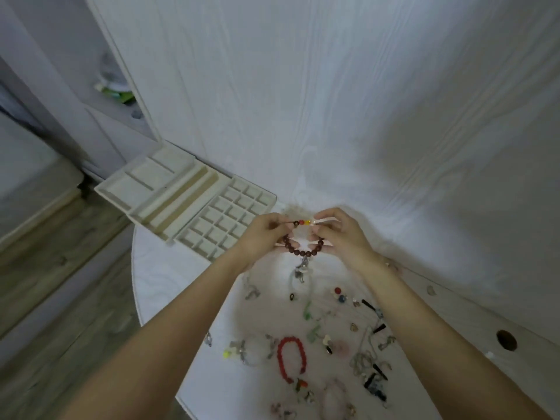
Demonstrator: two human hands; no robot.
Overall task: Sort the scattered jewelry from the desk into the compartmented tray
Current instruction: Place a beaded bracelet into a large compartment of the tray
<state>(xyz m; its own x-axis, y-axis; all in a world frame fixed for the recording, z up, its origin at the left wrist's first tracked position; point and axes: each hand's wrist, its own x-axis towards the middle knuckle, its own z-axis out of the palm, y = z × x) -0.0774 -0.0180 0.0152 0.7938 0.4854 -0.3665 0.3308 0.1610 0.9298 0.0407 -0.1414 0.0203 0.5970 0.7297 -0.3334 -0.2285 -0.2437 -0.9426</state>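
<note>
Bare desk (169,286) between the compartmented tray (185,204) and the near edge, open for a pass from the left. Wall panel (333,101) close behind, blocking the far side. Scattered jewelry across the near right: red bead bracelet (291,357), black pendants (374,328), pale chains (362,362). Tray compartments open from above, partly overlapped by the left hand (262,234).

We see two bare forearms with no sleeves, and the left hand (263,234) and right hand (339,234) seem ringless, though blur limits certainty.
</note>
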